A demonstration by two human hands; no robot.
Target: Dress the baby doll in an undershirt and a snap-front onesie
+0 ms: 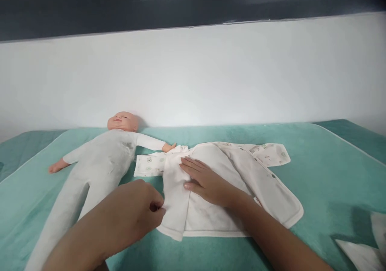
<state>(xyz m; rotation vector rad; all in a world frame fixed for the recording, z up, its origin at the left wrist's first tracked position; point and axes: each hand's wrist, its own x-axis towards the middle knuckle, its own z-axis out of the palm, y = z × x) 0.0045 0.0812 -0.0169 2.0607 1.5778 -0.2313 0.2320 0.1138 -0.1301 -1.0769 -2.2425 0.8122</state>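
Note:
A white baby jacket (pixel 214 222) lies spread on the green cover with its front panels opened out. Its short sleeves carry a small print. My right hand (pixel 208 181) rests flat on the left panel near the neckline, fingers stretched out. At the jacket's left side edge, my left hand (pixel 141 206) is closed with thumb and forefinger pinched on the fabric. To the left lies a baby doll (pixel 104 158) on its back, with a white cloth body and a bare head. One doll hand touches or nearly touches the jacket's left shoulder; I cannot tell which.
The green cover (pixel 325 182) spreads over the whole surface up to a white wall (pixel 193 74). A dark ledge (pixel 193 9) runs along the top. Part of a white cloth (pixel 358 253) shows at the lower right corner.

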